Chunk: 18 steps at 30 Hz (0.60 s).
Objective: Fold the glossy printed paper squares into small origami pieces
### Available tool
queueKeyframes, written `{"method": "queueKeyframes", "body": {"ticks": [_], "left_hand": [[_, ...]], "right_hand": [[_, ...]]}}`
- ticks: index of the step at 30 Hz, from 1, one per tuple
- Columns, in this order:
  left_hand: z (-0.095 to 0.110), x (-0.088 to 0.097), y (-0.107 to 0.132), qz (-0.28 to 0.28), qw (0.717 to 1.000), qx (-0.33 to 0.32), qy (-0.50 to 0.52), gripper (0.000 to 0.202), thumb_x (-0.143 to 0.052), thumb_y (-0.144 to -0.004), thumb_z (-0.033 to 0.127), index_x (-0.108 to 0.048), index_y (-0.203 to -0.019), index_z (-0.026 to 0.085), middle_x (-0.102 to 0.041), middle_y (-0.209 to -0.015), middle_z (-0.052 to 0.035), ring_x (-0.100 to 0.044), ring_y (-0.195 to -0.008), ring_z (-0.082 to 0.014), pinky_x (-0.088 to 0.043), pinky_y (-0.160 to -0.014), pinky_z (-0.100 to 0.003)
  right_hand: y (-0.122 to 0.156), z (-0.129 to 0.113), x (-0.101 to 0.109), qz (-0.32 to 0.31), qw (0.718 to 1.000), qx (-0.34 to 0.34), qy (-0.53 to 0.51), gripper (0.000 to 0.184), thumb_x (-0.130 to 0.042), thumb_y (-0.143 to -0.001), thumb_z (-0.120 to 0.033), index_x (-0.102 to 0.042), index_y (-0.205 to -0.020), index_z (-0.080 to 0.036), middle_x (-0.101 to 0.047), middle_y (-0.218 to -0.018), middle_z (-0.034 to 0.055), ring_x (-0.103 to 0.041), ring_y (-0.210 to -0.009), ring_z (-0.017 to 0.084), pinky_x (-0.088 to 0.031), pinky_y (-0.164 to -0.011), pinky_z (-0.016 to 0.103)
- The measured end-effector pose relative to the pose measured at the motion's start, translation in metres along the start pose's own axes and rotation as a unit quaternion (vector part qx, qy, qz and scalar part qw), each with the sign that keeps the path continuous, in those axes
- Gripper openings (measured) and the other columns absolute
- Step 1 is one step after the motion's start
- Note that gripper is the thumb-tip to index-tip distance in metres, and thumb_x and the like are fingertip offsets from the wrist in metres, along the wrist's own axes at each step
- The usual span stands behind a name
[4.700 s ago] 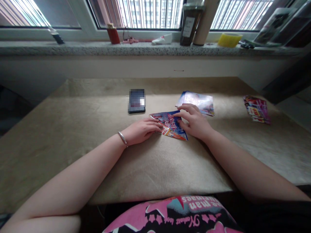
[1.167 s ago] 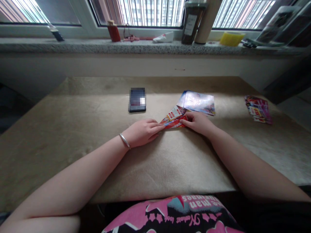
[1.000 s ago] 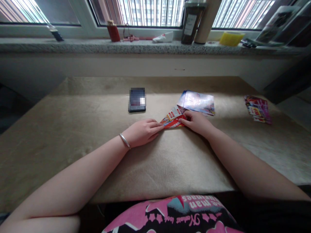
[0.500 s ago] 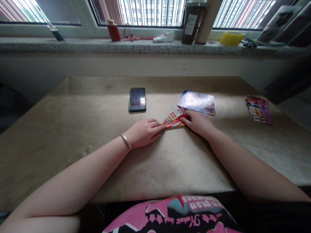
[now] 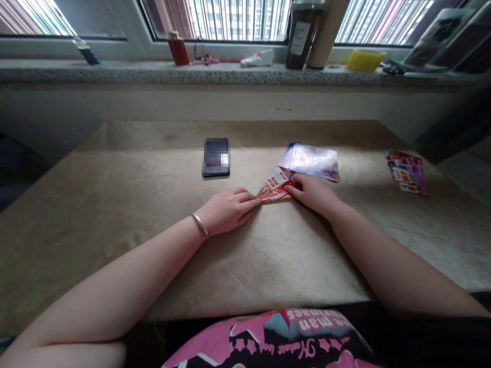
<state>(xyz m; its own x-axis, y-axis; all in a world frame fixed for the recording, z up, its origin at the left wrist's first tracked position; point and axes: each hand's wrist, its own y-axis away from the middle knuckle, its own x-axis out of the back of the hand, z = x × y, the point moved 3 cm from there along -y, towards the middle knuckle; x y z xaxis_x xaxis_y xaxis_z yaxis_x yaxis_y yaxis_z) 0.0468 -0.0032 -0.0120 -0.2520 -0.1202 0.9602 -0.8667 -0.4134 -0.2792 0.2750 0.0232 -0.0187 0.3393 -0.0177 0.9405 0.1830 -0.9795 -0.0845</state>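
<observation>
A glossy flyer (image 5: 276, 180), printed red, white and yellow, lies on the table folded to a narrow point toward the left. My left hand (image 5: 228, 208), with a silver bangle at the wrist, rests flat with its fingers stretched out and their tips on that point. On the flyer's right side, the thumb and bent fingers of my right hand (image 5: 312, 193) grip the paper, partly hiding it. Just behind lies a blue-purple printed sheet (image 5: 314, 159); whether it is joined to the flyer, I cannot tell.
A dark phone (image 5: 216, 157), its screen blurred, lies left of the flyer on the beige table (image 5: 115, 204). Several fanned colourful cards (image 5: 407, 174) are at the right. On the stone windowsill (image 5: 134, 74) stand a red lighter (image 5: 178, 49), a dark jar (image 5: 303, 38) and a yellow tape roll (image 5: 365, 60).
Both hands keep their places on the flyer. The whole view has shifted very slightly; nothing else visibly differs.
</observation>
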Motion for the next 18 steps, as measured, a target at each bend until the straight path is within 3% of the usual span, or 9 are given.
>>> {"method": "queueKeyframes", "body": {"ticks": [18], "left_hand": [[-0.0012, -0.0006, -0.0006, -0.004, 1.000, 0.001, 0.003, 0.032, -0.049, -0.089, 0.021, -0.061, -0.118, 0.015, -0.065, -0.111, -0.0095, -0.058, -0.095, -0.0198, -0.052, -0.084, -0.034]], "right_hand": [[-0.0040, -0.0004, -0.0024, -0.002, 1.000, -0.008, 0.012, 0.022, -0.051, -0.085, -0.038, -0.061, -0.078, -0.020, -0.068, -0.085, 0.0069, -0.057, -0.070, 0.019, -0.032, -0.055, 0.027]]}}
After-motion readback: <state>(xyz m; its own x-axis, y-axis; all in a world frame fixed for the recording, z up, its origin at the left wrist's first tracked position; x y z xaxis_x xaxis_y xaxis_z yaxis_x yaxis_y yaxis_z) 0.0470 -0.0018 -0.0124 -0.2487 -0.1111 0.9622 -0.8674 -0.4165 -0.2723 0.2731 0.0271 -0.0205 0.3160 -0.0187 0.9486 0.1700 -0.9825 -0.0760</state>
